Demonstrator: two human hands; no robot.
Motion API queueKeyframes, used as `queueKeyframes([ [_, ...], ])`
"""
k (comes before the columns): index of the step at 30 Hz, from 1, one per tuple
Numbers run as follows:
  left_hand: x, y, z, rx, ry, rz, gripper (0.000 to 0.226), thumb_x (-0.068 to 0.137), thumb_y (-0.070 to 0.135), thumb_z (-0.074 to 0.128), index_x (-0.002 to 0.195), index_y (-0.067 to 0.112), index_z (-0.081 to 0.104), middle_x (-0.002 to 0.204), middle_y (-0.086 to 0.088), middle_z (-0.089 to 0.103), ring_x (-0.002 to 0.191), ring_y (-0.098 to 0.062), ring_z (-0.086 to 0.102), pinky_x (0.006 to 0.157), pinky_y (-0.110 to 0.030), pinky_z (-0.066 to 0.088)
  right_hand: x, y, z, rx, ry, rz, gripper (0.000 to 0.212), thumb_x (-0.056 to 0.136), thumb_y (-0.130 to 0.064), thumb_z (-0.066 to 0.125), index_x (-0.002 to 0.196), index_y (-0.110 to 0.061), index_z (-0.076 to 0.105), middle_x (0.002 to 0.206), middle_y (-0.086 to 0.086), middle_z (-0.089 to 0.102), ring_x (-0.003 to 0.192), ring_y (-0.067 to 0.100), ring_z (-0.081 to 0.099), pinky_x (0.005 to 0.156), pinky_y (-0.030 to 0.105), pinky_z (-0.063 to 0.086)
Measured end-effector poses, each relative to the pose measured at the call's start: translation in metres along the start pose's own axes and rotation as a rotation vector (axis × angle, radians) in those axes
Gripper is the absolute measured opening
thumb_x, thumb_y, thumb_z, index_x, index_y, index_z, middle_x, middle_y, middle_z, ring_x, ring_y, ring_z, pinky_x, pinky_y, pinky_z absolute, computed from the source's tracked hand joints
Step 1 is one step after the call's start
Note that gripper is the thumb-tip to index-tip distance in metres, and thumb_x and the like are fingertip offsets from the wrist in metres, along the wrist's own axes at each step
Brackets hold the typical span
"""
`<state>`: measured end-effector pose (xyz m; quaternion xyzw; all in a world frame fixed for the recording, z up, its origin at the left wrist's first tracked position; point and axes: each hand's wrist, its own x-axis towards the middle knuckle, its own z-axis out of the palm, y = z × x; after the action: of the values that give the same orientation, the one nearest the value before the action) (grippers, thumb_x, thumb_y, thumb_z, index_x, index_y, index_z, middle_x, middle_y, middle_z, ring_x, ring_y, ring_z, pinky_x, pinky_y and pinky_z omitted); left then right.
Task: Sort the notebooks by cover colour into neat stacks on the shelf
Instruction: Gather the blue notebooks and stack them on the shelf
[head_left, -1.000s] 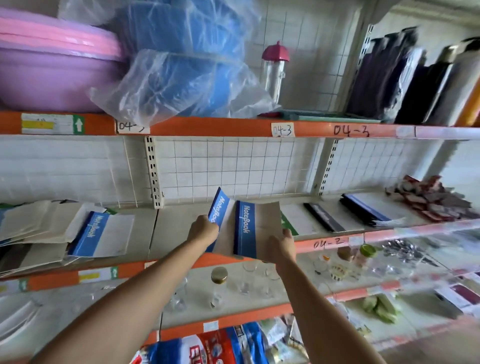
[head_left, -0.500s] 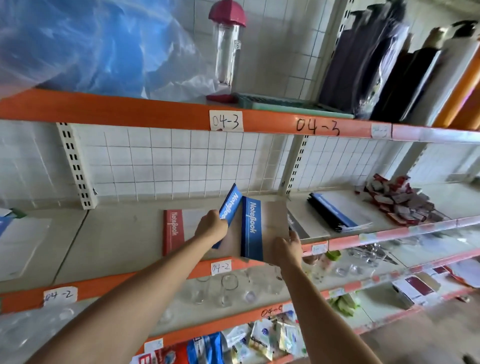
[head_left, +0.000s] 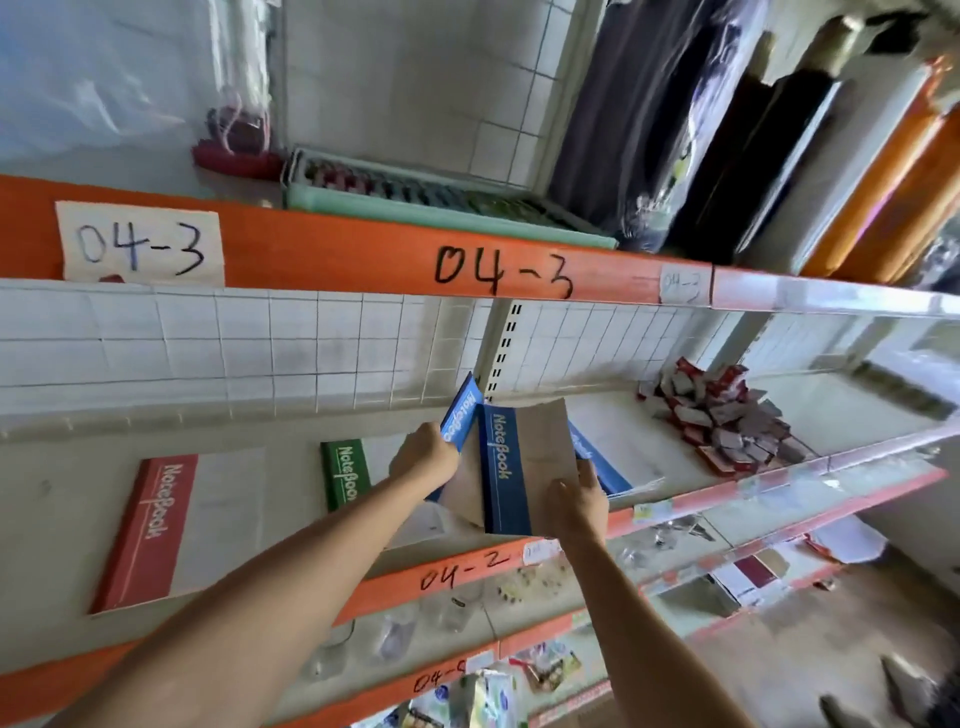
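the notebook (head_left: 524, 467) in the right hand (head_left: 576, 501) has a matt brown kraft-paper cover with a smooth dark blue spine band. the notebook (head_left: 460, 415) in the left hand (head_left: 423, 457) shows a brighter blue band with a slight sheen. the red notebook (head_left: 145, 530) and green notebook (head_left: 344, 473) lie flat, their bands smooth card. the shelf (head_left: 249, 499) board looks matt, pale and a little scuffed; its orange front edge (head_left: 332, 254) is painted metal with paper labels stuck on. the back wall (head_left: 260, 338) is white wire grid. above, rolls (head_left: 883, 166) look wrapped in glossy plastic film.
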<state>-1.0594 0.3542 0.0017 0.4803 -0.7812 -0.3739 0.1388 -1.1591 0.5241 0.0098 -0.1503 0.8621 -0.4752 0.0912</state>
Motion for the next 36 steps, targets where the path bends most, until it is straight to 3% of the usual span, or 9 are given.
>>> queueKeyframes([
  [7,0.023,0.058,0.038,0.09,0.063,-0.015,0.028,0.098,0.026,0.046,0.12,0.012,0.054,0.113,-0.009,0.064,0.098,-0.03,0.064,0.076,-0.034,0.049,0.085,0.021,-0.04,-0.092,-0.008,-0.031,0.023,0.085,-0.004,0.047,0.104,-0.016,0.045,0.087,0.014,0.061,0.073,0.032,0.054,0.061,0.032,0.042],
  [11,0.027,0.084,0.058,0.136,0.121,-0.075,0.03,0.099,0.027,0.045,0.123,0.012,0.056,0.118,-0.011,0.064,0.104,-0.031,0.063,0.081,-0.035,0.05,0.138,0.034,-0.062,-0.149,0.021,-0.06,0.019,0.086,-0.012,0.046,0.104,-0.017,0.046,0.092,0.016,0.066,0.08,0.036,0.061,0.073,0.041,0.053],
  [15,0.028,0.102,0.072,0.153,0.195,-0.126,0.029,0.098,0.025,0.047,0.124,0.013,0.055,0.118,-0.011,0.064,0.102,-0.031,0.063,0.08,-0.035,0.048,0.187,0.045,-0.083,-0.229,-0.08,-0.141,0.035,0.09,-0.026,0.05,0.125,-0.022,0.048,0.099,0.002,0.059,0.082,0.024,0.054,0.076,0.032,0.045],
  [18,0.028,0.11,0.076,0.158,0.25,-0.185,0.031,0.097,0.025,0.048,0.125,0.012,0.055,0.12,-0.012,0.063,0.106,-0.033,0.063,0.084,-0.037,0.05,0.228,0.058,-0.077,-0.203,-0.154,-0.17,0.035,0.064,-0.029,0.048,0.098,-0.024,0.043,0.087,0.006,0.062,0.076,0.031,0.063,0.069,0.045,0.057],
  [20,0.025,0.115,0.08,0.161,0.293,-0.226,0.032,0.097,0.025,0.049,0.125,0.011,0.055,0.123,-0.012,0.062,0.109,-0.033,0.062,0.085,-0.037,0.048,0.257,0.072,-0.066,-0.276,-0.222,-0.209,0.033,0.064,-0.027,0.05,0.095,-0.024,0.039,0.083,0.005,0.059,0.077,0.034,0.064,0.069,0.048,0.058],
  [24,0.019,0.126,0.095,0.131,0.342,-0.269,0.031,0.099,0.027,0.047,0.123,0.01,0.055,0.123,-0.013,0.062,0.108,-0.033,0.062,0.086,-0.038,0.05,0.25,0.059,-0.081,-0.45,-0.305,-0.295,0.035,0.079,-0.03,0.063,0.108,-0.021,0.047,0.098,0.008,0.064,0.085,0.03,0.063,0.074,0.04,0.056],
  [29,0.012,0.147,0.11,0.09,0.372,-0.267,0.03,0.099,0.026,0.046,0.123,0.01,0.056,0.122,-0.013,0.062,0.108,-0.034,0.062,0.08,-0.034,0.047,0.256,0.062,-0.085,-0.645,-0.335,-0.32,0.056,0.081,-0.043,0.071,0.125,-0.014,0.053,0.122,0.013,0.052,0.114,0.031,0.053,0.09,0.039,0.049],
  [34,0.016,0.171,0.125,-0.094,0.334,-0.164,0.031,0.095,0.02,0.053,0.125,0.014,0.057,0.12,-0.012,0.065,0.102,-0.032,0.065,0.086,-0.039,0.055,0.269,0.069,-0.086,-0.641,-0.403,-0.33,0.066,0.082,-0.052,0.072,0.13,-0.012,0.052,0.129,0.014,0.05,0.119,0.032,0.05,0.096,0.039,0.045],
  [36,0.02,0.183,0.136,-0.145,0.273,-0.165,0.034,0.093,0.018,0.058,0.126,0.014,0.057,0.119,-0.012,0.065,0.1,-0.03,0.064,0.081,-0.033,0.054,0.275,0.072,-0.088,-0.569,-0.436,-0.31,0.066,0.085,-0.053,0.069,0.129,-0.009,0.05,0.13,0.016,0.049,0.119,0.034,0.051,0.097,0.041,0.045],
])
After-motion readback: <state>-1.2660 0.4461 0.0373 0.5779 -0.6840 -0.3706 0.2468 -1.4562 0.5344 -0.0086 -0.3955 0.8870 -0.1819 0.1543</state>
